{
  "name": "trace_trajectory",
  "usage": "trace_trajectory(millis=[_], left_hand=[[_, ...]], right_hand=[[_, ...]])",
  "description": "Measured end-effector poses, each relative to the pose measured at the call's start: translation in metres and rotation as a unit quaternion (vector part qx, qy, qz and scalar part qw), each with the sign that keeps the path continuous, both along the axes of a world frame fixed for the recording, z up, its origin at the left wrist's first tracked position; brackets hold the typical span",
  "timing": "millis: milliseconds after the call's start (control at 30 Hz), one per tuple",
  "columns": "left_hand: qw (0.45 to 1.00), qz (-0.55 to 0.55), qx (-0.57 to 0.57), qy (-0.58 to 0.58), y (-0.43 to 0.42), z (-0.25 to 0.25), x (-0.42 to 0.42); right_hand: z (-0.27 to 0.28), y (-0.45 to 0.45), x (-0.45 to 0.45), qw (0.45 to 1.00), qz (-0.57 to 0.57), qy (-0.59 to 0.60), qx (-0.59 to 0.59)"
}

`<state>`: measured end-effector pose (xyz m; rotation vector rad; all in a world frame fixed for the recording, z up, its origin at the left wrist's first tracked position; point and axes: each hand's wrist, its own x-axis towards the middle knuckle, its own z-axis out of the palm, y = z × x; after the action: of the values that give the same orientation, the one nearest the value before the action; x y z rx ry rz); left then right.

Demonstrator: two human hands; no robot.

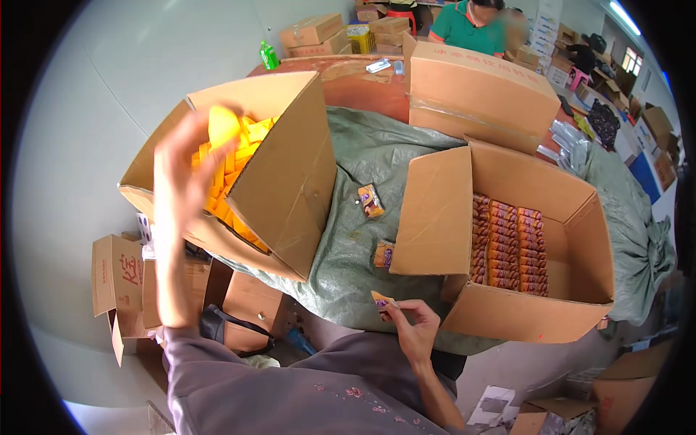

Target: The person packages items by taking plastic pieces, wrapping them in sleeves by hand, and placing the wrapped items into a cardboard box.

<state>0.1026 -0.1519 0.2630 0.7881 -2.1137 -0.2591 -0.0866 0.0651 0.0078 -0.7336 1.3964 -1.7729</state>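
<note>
My left hand (185,156), smeared by motion, is over the tall open carton (290,174) on the left. A blurred yellow piece (224,126) sits at its fingertips, raised above the many yellow pieces (250,138) filling that carton. My right hand (415,328), low at the table's near edge, pinches a small orange and purple packet (380,301). Two similar things lie on the green sheet: a small box-shaped packet (370,201) and another packet (383,254) beside the right carton's flap. Inside the right open carton (522,319), orange packets (504,246) stand in rows.
A green plastic sheet (355,138) covers the table. Behind the right carton stands another carton (482,90). A person in a green top (464,29) is across the table. A green bottle (269,55) stands at the back left. Cartons (119,275) are on the floor at left.
</note>
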Motion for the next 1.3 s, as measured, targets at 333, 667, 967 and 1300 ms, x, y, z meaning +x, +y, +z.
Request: trace_trajectory(millis=[333,667,967,1300], left_hand=[[0.928,-0.159,0.318,0.112,0.097,-0.166,-0.061],[0.798,-0.194,0.473,0.32,0.114,-0.203,-0.082],[0.767,-0.18,0.526,0.318,0.118,-0.214,-0.084],[0.741,-0.174,0.553,0.339,0.12,-0.216,-0.084]], right_hand=[[-0.005,0.006,-0.019,0.997,-0.028,0.063,-0.022],[-0.016,0.006,-0.025,0.979,-0.027,0.202,0.016],[-0.027,0.007,-0.023,0.995,0.013,0.094,0.013],[-0.029,0.007,-0.022,0.993,0.012,0.118,0.023]])
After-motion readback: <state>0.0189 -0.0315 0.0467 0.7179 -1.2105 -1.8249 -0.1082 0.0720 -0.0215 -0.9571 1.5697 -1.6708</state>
